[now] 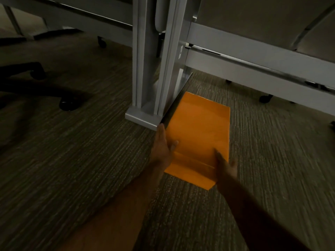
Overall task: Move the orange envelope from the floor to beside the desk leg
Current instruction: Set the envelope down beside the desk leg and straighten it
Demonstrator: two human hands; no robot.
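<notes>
An orange envelope (199, 131) lies along the right side of the grey metal desk leg (154, 69), its far end close to the leg's foot plate. My left hand (162, 144) grips the envelope's left edge, thumb on top, right by the foot's corner. At the near right edge, my right hand (226, 165) holds the envelope, thumb on top and fingers beneath. The envelope's near end with the flap seems raised slightly off the carpet.
Grey striped carpet (72, 169) covers the floor. A black office chair base with castors (67, 104) stands at the left. A grey rail on small castors (265, 97) runs to the right behind the envelope.
</notes>
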